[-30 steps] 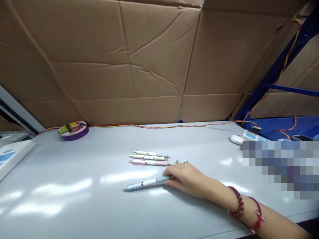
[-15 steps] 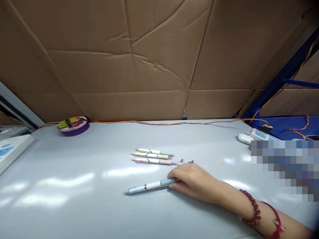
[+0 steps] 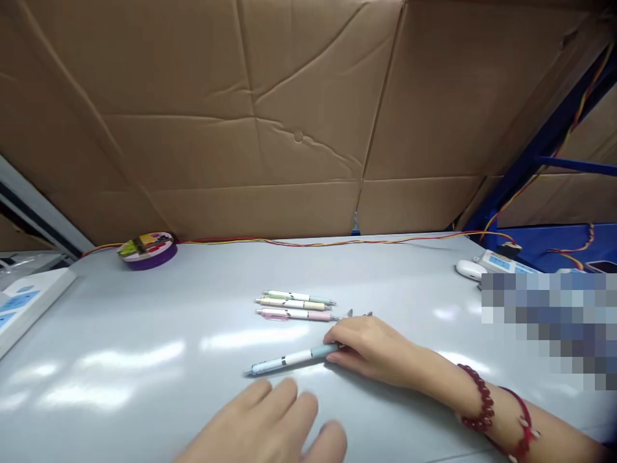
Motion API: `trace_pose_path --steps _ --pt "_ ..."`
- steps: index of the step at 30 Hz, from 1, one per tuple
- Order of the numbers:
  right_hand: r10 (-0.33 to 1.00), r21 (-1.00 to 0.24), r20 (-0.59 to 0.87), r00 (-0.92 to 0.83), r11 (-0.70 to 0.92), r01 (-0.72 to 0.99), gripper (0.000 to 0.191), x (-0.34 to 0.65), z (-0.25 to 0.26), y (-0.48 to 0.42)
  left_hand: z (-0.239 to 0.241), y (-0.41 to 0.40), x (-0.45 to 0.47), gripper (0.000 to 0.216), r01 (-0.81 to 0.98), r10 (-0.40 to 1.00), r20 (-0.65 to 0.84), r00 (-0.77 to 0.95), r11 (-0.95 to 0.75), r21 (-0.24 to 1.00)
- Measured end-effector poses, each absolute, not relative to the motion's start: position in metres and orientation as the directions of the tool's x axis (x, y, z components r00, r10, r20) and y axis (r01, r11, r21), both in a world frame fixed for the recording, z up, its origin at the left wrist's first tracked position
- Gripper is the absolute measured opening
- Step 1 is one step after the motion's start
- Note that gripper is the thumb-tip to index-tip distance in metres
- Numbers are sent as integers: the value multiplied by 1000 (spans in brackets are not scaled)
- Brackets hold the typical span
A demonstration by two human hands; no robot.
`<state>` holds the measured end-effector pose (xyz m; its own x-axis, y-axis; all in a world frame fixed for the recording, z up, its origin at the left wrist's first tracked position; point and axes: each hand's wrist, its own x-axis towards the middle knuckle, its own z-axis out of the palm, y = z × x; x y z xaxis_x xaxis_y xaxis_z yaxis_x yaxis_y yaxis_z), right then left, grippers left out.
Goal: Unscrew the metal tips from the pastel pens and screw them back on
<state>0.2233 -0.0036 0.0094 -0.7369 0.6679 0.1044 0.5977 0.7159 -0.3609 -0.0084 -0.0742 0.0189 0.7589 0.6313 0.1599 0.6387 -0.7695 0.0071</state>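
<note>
Head view, backdrop: creased brown cardboard (image 3: 193, 77) across the upper frame, red-and-yellow cable (image 3: 299, 244) along its foot, blue metal frame (image 3: 520, 167) at upper right.
Tabletop (image 3: 202, 276): pale, glossy, with glare at lower left.
New arrival: left hand (image 3: 265, 424), absent half a second ago, now blurred at the bottom centre; means both hands near the one pen.
Left fingers: loosely curled, apart from the pen in the picture; cannot tell whether gripping anything.
Right hand (image 3: 369, 347): pinches the blue pen between thumb and fingers at its right end, as before.
Blue pen (image 3: 296, 358): just below frame centre, slanting to lower left; contact with the tabletop unclear.
Pen row: green pen (image 3: 299, 296), yellow pen (image 3: 296, 304), pink pen (image 3: 294, 314), side by side at centre.
Small grey pieces (image 3: 349, 313): beside the pink pen's right end, partly behind the right hand.
Round purple box (image 3: 149, 258): left, against the cable; contents not visible.
White case (image 3: 468, 269): right, looks closed; contents hidden.
</note>
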Motion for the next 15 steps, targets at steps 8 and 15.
trace_pose_path --steps 8,15 --pt "787 -531 206 -581 589 609 12 220 -4 1 14 -8 28 11 741 741 12 672 -671 -31" --pt "775 -729 293 -560 559 394 20 219 0 -3 -2 4 14 14 698 733 61 677 -667 260"
